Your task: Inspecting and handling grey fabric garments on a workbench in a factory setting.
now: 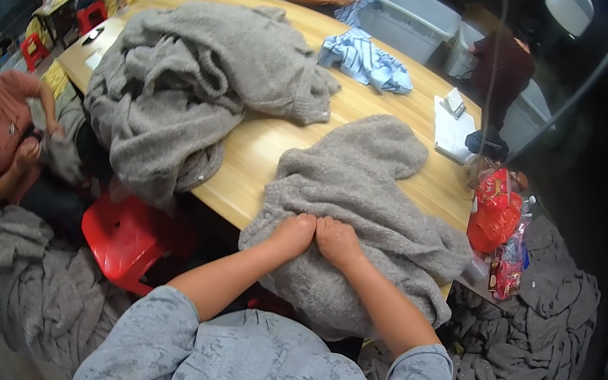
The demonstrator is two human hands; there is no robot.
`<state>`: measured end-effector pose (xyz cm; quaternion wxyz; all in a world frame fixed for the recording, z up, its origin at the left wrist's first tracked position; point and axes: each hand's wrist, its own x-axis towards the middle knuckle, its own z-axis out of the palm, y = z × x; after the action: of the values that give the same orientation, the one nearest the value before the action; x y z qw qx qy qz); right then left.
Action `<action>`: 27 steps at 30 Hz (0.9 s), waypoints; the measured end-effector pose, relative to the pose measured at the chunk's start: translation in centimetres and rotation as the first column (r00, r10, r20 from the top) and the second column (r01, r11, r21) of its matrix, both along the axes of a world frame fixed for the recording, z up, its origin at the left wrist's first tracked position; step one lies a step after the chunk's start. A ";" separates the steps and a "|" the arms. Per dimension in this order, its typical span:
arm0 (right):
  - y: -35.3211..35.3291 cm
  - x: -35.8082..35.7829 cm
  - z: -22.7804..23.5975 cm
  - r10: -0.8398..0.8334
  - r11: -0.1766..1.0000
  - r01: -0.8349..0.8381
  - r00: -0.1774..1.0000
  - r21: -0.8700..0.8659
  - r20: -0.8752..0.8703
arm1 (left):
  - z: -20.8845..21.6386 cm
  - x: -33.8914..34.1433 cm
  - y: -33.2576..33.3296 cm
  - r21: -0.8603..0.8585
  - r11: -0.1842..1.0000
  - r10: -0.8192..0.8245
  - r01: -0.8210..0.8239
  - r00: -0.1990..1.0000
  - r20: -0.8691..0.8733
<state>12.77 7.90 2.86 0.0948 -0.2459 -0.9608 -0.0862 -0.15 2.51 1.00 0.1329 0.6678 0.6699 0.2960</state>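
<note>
A grey knitted sweater (372, 170) lies spread over the near edge of the wooden table (255, 145), its lower part hanging toward me. One sleeve points to the far side and another part reaches right. My left hand (295, 233) and my right hand (338, 242) sit side by side on it, almost touching. Both are closed, with the fingers curled into the knit and gripping a fold of it. The fingertips are hidden in the fabric.
More grey knitwear (186, 72) is heaped on the table's left. Blue striped cloth (367, 60), an open notebook (453, 131) and a red plastic bag (495, 212) lie beyond. A red stool (120, 239) stands left. Grey garment piles (528, 352) flank me. A seated person (1, 128) handles cloth.
</note>
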 end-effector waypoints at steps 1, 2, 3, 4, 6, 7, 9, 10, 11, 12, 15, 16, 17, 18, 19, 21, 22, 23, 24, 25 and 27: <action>0.2 0.0 0.0 0.001 0.999 -0.001 1.000 -0.032 -0.005 | -0.1 -0.1 0.0 0.000 1.000 -0.030 0.030 1.000 -0.006; 0.4 -0.1 0.1 -0.006 0.995 -0.004 0.995 -0.102 -0.096 | -0.2 -0.2 0.0 -0.006 1.000 -0.014 0.014 1.000 0.006; 0.5 -0.2 0.2 -0.065 0.977 0.043 0.993 -0.208 -0.103 | -0.3 -0.4 0.0 -0.019 1.000 0.023 -0.023 1.000 0.018; 0.7 -0.3 0.4 -0.113 0.943 0.061 0.984 -0.328 -0.141 | -0.4 -0.6 0.0 0.018 1.000 -0.016 0.015 0.999 0.045; 1.0 -0.4 0.8 -0.102 0.906 -0.007 0.967 -0.423 -0.235 | -0.4 -1.1 0.1 0.040 0.997 -0.071 0.068 0.994 0.079; 1.2 -0.4 1.0 -0.102 0.895 -0.002 0.973 -0.447 -0.208 | -0.3 -1.3 0.1 0.031 0.998 -0.050 0.047 0.995 0.086; 1.6 -0.2 1.5 -0.116 0.847 -0.012 0.971 -0.531 -0.208 | -0.2 -1.8 0.1 0.103 0.986 -0.143 0.132 0.985 0.102; 1.7 -0.1 1.7 -0.102 0.819 -0.071 0.958 -0.569 -0.267 | 0.0 -2.1 0.2 0.078 0.990 -0.129 0.121 0.986 0.110; 1.8 0.0 1.8 -0.147 0.783 -0.035 0.960 -0.622 -0.238 | 0.1 -2.3 0.2 0.077 0.992 -0.110 0.101 0.986 0.123; 2.1 0.0 1.9 -0.172 0.720 -0.033 0.959 -0.694 -0.224 | 0.3 -2.6 0.2 0.069 0.987 -0.152 0.143 0.976 0.159; 2.4 -0.1 2.0 -0.253 0.580 0.002 0.951 -0.815 -0.178 | 0.8 -3.1 0.0 0.016 0.979 -0.202 0.203 0.951 0.233; 2.5 -0.3 2.1 -0.258 0.572 0.006 0.950 -0.820 -0.174 | 1.0 -3.3 0.0 -0.013 0.974 -0.216 0.227 0.942 0.256; 2.6 -0.4 2.1 -0.268 0.556 0.028 0.952 -0.831 -0.147 | 1.2 -3.5 0.0 -0.016 0.977 -0.200 0.211 0.944 0.261; 2.4 -0.6 2.1 -0.270 0.586 0.012 0.946 -0.810 -0.182 | 1.3 -3.7 0.1 -0.058 0.975 -0.186 0.215 0.927 0.326; 2.2 -0.7 2.0 -0.248 0.587 -0.026 0.946 -0.809 -0.210 | 1.4 -3.8 0.1 -0.092 0.968 -0.178 0.232 0.901 0.397; 1.8 -0.9 2.0 -0.308 0.615 0.059 0.936 -0.786 -0.171 | 1.4 -4.1 0.4 -0.118 0.962 -0.175 0.246 0.887 0.427; 1.6 -1.0 1.9 -0.286 0.622 0.022 0.937 -0.783 -0.201 | 1.4 -4.1 0.4 -0.098 0.965 -0.178 0.243 0.883 0.434; 1.5 -1.0 1.8 -0.321 0.609 0.011 0.918 -0.793 -0.233 | 1.3 -4.2 0.5 -0.092 0.962 -0.190 0.256 0.874 0.447; 1.5 -0.9 1.7 -0.353 0.587 0.006 0.901 -0.809 -0.250 | 1.3 -4.2 0.5 -0.083 0.967 -0.180 0.239 0.880 0.439; 1.5 -0.9 1.6 -0.357 0.596 0.000 0.896 -0.803 -0.265 | 1.2 -4.3 0.6 -0.105 0.970 -0.140 0.219 0.858 0.494; 2.0 -0.7 1.4 -0.352 0.575 -0.032 0.892 -0.817 -0.283 | 1.1 -4.2 0.7 -0.127 0.971 -0.100 0.200 0.834 0.543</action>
<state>12.06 9.87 4.29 0.1674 -0.3623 -0.8236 0.4030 -4.36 3.19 2.11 0.3956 0.5955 0.5758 0.3967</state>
